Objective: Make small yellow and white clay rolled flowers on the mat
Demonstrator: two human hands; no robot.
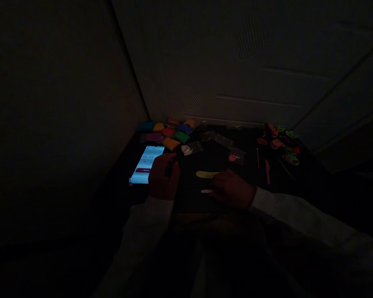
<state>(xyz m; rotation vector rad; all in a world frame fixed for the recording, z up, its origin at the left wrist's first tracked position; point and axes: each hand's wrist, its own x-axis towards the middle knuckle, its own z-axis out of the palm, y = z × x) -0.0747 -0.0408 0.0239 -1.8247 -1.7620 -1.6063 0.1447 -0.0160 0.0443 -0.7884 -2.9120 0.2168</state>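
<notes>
The scene is very dark. My left hand [163, 176] hovers beside a lit phone [146, 164] lying on the dark surface, with its fingers curled; whether it holds anything is too dim to see. My right hand [231, 188] rests on a black mat [202, 165], fingers bent down next to a yellow elongated piece [207, 174]. A small pale thin object [207, 191] shows at its fingertips. Both arms wear light sleeves.
Several small coloured packets [170, 132] lie behind the phone, with clear plastic bags [225, 142] beside them. Pink stick tools [267, 169] and a heap of bright coloured pieces [279, 142] sit at the right. A pale panelled wall rises just behind.
</notes>
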